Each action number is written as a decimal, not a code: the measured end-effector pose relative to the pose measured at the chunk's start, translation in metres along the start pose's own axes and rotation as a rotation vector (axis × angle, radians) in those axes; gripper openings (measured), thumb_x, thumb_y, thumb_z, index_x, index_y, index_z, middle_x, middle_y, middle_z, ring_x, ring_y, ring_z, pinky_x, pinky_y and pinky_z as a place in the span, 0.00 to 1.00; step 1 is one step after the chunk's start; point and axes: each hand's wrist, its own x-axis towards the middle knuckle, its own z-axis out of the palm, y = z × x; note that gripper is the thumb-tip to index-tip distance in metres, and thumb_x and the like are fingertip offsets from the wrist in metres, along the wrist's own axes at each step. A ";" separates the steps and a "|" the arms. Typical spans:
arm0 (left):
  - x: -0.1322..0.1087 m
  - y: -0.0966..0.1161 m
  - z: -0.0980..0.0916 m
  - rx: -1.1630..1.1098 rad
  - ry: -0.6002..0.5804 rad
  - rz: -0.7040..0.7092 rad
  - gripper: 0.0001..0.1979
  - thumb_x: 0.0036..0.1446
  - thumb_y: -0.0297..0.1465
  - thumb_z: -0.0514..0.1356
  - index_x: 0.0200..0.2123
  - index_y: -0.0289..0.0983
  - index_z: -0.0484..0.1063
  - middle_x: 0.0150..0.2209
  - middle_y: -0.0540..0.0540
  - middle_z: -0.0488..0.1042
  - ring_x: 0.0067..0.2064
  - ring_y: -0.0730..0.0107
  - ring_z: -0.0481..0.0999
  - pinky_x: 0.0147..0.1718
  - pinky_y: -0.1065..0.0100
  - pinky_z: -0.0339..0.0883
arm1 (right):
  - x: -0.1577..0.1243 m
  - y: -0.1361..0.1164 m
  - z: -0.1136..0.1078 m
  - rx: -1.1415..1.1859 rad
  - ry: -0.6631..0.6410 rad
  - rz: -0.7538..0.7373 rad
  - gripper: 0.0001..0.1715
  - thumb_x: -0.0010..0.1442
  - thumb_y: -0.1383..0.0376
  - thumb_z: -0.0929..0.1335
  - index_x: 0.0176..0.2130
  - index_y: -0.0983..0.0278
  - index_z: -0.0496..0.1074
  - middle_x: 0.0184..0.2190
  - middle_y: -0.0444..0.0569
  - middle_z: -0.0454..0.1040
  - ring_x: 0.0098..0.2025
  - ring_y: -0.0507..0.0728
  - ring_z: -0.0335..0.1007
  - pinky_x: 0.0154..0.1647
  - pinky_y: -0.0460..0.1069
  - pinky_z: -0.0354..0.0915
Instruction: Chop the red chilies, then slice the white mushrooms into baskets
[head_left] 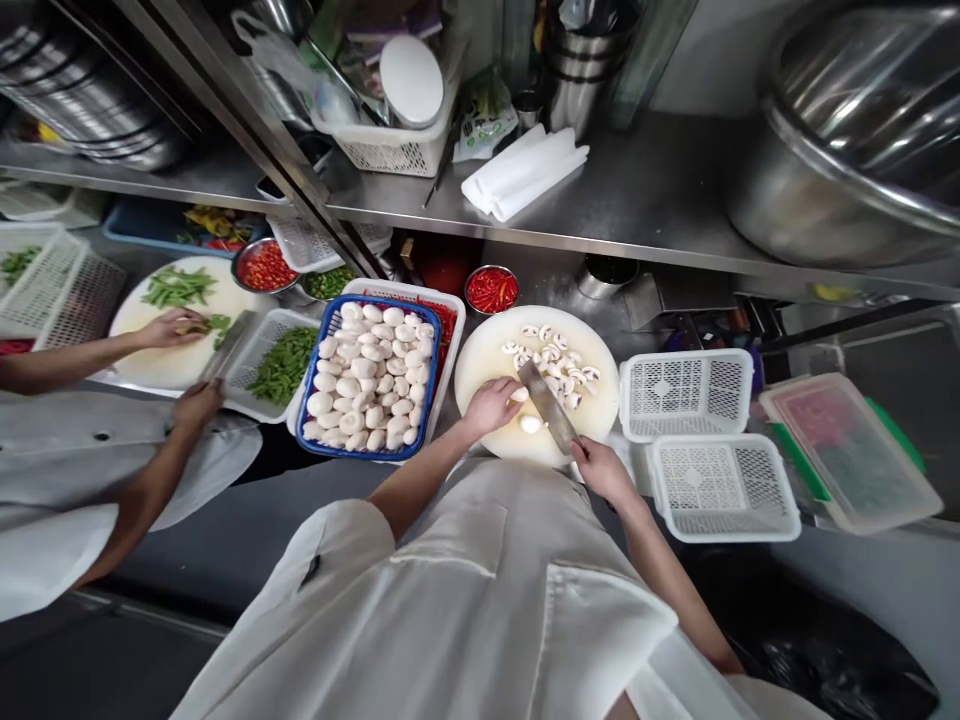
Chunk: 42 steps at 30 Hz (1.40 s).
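Note:
My right hand [602, 470] is closed round the handle of a cleaver [551, 408], its blade slanting up and left over a round white cutting board [480, 345]. With its fingers bent, my left hand [491, 405] grips a white mushroom [519, 395] just left of the blade. Another whole mushroom [530, 424] lies on the board below it. Sliced mushrooms [559, 360] are spread over the board's far half, beyond the blade. To the left stands a blue basket [307, 440] heaped with whole mushrooms [364, 370].
Two white plastic baskets [686, 357] are right of the board, beside a lidded container [847, 450]. Behind it sits a bowl of red chillies [491, 290]. A steel shelf [660, 180] overhangs the counter. At left, a co-worker's hands [199, 402] cut greens on another board.

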 end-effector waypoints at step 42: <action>-0.042 0.038 0.042 -0.090 0.174 0.177 0.10 0.68 0.36 0.61 0.49 0.41 0.79 0.54 0.38 0.69 0.58 0.51 0.66 0.58 0.49 0.71 | -0.048 -0.020 -0.019 -0.238 0.059 0.086 0.20 0.76 0.56 0.59 0.44 0.60 0.76 0.38 0.53 0.84 0.40 0.61 0.78 0.36 0.50 0.56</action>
